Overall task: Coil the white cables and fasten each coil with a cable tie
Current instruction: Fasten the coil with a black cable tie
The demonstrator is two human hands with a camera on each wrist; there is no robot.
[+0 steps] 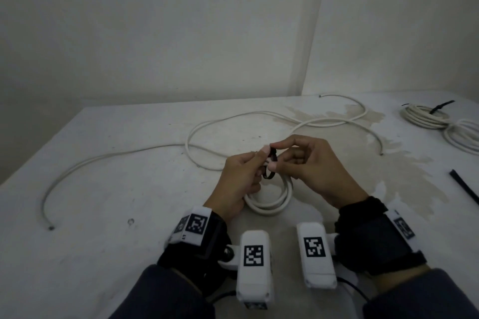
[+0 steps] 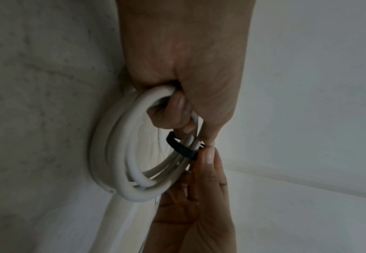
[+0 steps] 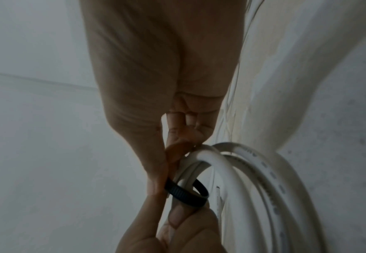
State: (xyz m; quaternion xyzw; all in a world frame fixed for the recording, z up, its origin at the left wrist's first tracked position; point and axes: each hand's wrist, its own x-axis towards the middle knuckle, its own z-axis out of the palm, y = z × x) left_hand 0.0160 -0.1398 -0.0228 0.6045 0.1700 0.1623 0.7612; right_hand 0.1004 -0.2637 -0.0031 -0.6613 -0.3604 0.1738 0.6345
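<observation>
A small white cable coil (image 1: 269, 204) stands on edge on the table in front of me. My left hand (image 1: 259, 160) grips its top, fingers curled through the loops (image 2: 121, 154), thumb against the black cable tie (image 1: 269, 167). The tie (image 2: 182, 149) loops loosely round the coil's strands. My right hand (image 1: 282, 155) pinches the tie (image 3: 186, 193) between thumb and forefinger just beside the left thumb. In the right wrist view the coil (image 3: 253, 171) runs off to the right and the left hand (image 3: 184, 215) comes in from below. The tie's head is hidden by fingertips.
Loose white cable (image 1: 207, 124) snakes across the table behind my hands, one end at the left front (image 1: 50, 228). Two coils (image 1: 425, 116) lie at the far right, one bound with a black tie. A spare black tie (image 1: 464, 186) lies at the right edge. Walls close the back.
</observation>
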